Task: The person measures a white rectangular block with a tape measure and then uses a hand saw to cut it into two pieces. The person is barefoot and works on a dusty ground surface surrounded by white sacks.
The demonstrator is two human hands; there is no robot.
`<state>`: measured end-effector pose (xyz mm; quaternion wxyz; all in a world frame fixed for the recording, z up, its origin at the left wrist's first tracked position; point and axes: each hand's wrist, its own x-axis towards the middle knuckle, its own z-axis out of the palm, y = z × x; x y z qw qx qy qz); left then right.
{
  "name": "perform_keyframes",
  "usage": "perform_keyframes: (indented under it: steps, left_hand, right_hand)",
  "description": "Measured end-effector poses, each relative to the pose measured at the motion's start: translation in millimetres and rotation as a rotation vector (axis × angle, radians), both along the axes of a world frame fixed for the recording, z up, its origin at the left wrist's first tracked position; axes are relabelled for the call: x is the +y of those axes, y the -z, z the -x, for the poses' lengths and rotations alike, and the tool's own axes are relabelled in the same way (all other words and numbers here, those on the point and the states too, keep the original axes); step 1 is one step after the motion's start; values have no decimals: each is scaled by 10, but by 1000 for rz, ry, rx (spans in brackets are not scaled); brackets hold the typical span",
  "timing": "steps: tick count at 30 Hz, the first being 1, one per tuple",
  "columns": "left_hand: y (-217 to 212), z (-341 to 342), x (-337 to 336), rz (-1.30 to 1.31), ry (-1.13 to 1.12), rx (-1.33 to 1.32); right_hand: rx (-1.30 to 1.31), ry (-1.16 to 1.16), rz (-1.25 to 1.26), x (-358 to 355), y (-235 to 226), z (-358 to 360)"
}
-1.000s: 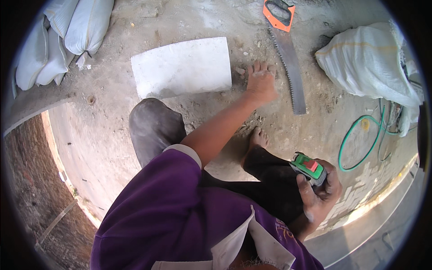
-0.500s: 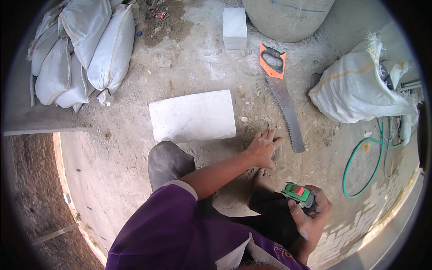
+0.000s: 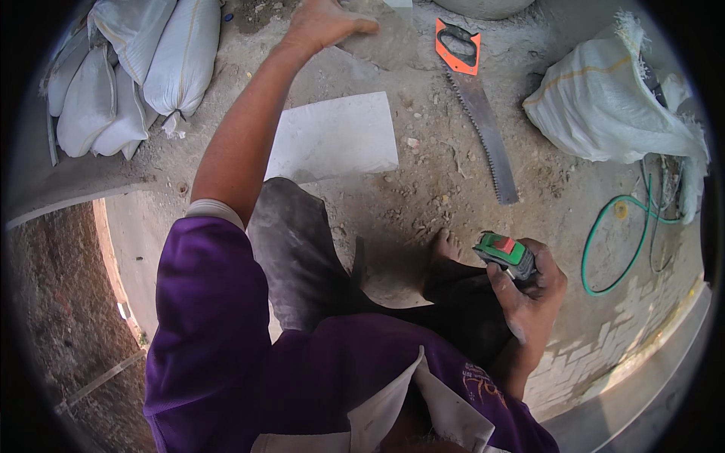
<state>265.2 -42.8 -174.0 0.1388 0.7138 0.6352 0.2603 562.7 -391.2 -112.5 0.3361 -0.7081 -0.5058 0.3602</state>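
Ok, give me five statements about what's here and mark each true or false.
1. The right hand holds a green and red tape measure. True.
2. The saw has an orange and black handle. True.
3. The saw lies across the white slab. False: it lies on the ground, right of the slab.
4. The green hose lies left of the slab. False: it's right.
5. The left hand grips the saw. False: it's apart from it.

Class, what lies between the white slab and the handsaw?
Between slab and handsaw, the head view shows dusty ground, scattered crumbs and a small pale chip.
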Motion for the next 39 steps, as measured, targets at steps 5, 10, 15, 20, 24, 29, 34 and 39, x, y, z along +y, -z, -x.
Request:
perform_keyframes:
  steps: [5, 10, 15, 20, 24, 29, 34, 39]
  left_hand:
    - [-479, 970, 288, -663, -163, -99]
    - [371, 2262, -241, 170, -467, 313]
    - [1940, 2795, -1537, 819, -695, -145]
    - [2611, 2551, -2025, 764, -772, -669]
    - [2675, 2420, -1877, 751, -719, -329]
    - [2659, 2221, -1903, 749, -586, -82]
    - [2748, 2204, -1992, 736, -512, -92]
    - [2760, 2418, -2087, 761, -462, -305]
  right_hand:
    - [112, 39, -42, -6, 44, -27]
    - [149, 115, -47, -29, 39, -48]
    - [119, 135, -37, -44, 79, -95]
    - [36, 88, -15, 13, 63, -88]
    - [-18, 35, -11, 45, 98, -145]
    - [-149, 0, 34, 204, 134, -51]
    - [240, -8, 96, 313, 71, 28]
    - [566, -209, 294, 1061, 130, 104]
